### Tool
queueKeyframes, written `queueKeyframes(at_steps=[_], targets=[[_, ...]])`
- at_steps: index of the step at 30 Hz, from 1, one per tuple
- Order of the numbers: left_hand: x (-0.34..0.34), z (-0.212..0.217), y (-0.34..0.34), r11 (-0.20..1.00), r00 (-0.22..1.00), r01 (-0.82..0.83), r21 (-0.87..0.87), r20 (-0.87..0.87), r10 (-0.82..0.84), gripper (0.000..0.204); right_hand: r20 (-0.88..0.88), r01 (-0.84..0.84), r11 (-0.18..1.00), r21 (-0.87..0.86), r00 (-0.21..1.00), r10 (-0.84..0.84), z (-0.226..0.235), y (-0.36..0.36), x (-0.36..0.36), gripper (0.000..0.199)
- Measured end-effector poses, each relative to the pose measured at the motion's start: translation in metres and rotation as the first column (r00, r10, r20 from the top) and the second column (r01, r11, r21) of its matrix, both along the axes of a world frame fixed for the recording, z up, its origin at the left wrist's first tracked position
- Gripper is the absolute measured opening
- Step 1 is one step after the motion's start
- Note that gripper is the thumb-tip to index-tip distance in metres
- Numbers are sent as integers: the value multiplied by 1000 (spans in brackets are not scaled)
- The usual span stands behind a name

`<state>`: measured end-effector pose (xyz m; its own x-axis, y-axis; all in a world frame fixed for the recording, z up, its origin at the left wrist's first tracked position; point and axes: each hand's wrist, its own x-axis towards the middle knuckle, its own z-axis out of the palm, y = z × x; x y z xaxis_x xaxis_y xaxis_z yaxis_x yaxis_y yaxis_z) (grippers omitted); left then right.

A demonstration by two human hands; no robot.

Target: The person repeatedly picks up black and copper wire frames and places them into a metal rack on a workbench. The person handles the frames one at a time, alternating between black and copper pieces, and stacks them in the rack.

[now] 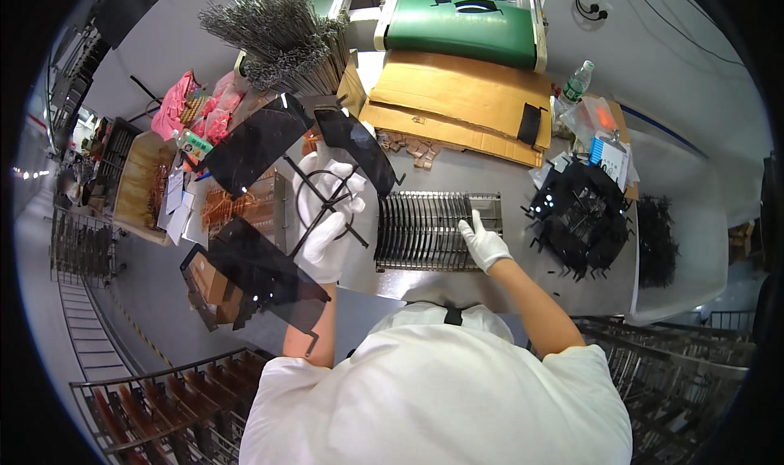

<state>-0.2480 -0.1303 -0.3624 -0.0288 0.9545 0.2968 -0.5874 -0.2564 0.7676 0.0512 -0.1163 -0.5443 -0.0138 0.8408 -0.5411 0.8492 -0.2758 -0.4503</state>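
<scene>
My left hand (325, 240), in a white glove, is closed around a black wire hanging frame (299, 206) with a ring and crossed spokes. Dark glossy panels (257, 142) hang from the ends of its arms, and one lower panel (265, 273) overlaps my left forearm. In front of me lies a slotted metal rack (487, 208) holding a row of thin black curved pieces (420, 230) on edge. My right hand (487, 247), also gloved, reaches to the rack's right part with two fingers stretched apart, the tips at the last black piece.
A pile of black panels (581, 212) lies at the right, beside a white bin (682, 244). Brown cardboard (453, 97) lies at the back before a green conveyor (461, 36). A bundle of wire hooks (278, 36) stands back left. Copper-coloured parts (241, 208) lie left.
</scene>
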Motion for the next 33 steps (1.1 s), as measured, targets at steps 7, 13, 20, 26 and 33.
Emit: queueKeyframes(at_steps=[7,13,20,26,33], targets=[[22,8,0,941,939,334,-52,108,-328,80,134,-202,482,853,976,173,117,6,-20,102],[9,25,7,640,630,730,239,127,-766,80,-982,-108,993,43,176,62,177,-35,-54,108],[32,31,0,681,647,675,284,215,-731,88,-799,195,860,471,509,322,176,-35,-84,125],[-2,9,7,653,647,704,280,128,-752,83,-815,-435,818,-375,-266,-515,209,-50,-53,93],[-66,12,0,813,766,543,211,272,-582,87,-892,408,913,-17,406,-198,67,-17,41,37]])
